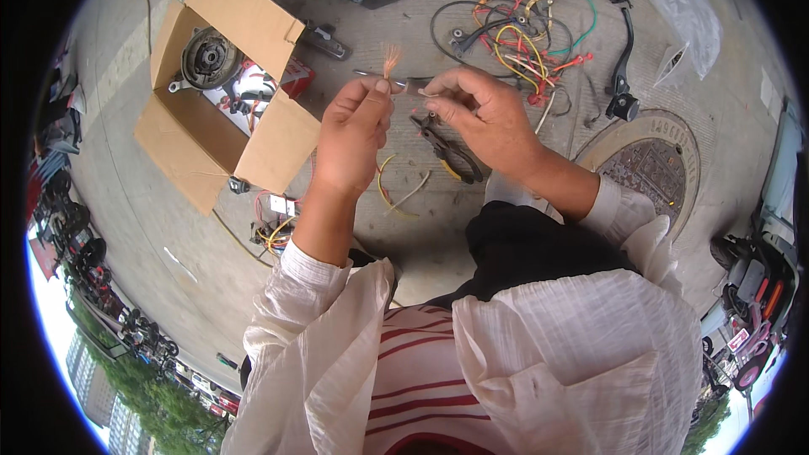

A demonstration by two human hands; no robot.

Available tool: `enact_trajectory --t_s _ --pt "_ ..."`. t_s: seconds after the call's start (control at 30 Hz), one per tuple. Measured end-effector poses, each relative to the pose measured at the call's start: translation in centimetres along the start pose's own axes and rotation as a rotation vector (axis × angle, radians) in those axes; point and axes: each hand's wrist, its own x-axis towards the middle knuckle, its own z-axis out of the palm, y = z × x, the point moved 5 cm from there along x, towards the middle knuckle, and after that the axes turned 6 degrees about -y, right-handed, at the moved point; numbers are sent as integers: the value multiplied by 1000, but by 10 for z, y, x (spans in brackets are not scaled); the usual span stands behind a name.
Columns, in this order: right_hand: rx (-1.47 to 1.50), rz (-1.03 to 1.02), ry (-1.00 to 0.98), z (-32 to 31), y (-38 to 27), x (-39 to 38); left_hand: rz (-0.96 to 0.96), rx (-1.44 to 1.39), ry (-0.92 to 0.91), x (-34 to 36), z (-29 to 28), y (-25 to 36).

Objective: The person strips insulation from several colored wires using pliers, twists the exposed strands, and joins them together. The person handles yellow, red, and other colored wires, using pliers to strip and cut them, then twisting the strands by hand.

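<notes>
"Where are the bare strands, and what has hold of them?"

"The fanned-out tuft of thin, bright copper strands is at upper centre of the frame, standing up just above the left hand's thumb tip. That hand is closed in a pinch, thumb against curled forefinger, right at the base of the copper. How the rest of the wire runs behind the fingers, I can't make out."

"And the right hand?"

"It's to the right of the tuft, thumb and forefinger bent toward each other. They seem to grip the thicker end of a slim dark rod with a brownish-grey butt, though I can't tell whether that's a tool or a piece of cable. The copper is near those fingertips but apart from them."

"How should the strands be handled well, in your view?"

"I'd keep the left pinch firm and low, so the base can't slip. The tips splay widely, so I'd gather them all before twisting, rolling one way with light, even pressure. Tugging sideways could snap fine strands, and a stray one could be left out."

"Anything nearby to mind?"

"The pliers with dark metal heads and yellow-and-black handles lie at centre, on the grey concrete ground below the right hand, within easy reach."
</notes>
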Motion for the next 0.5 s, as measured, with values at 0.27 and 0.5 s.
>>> enact_trajectory --t_s 0.27,0.5 --pt "-519 -451 190 -10 -29 3 25 174 -51 -9 17 -12" --pt "285 66 -35 -8 2 8 65 171 -83 -10 20 -11"
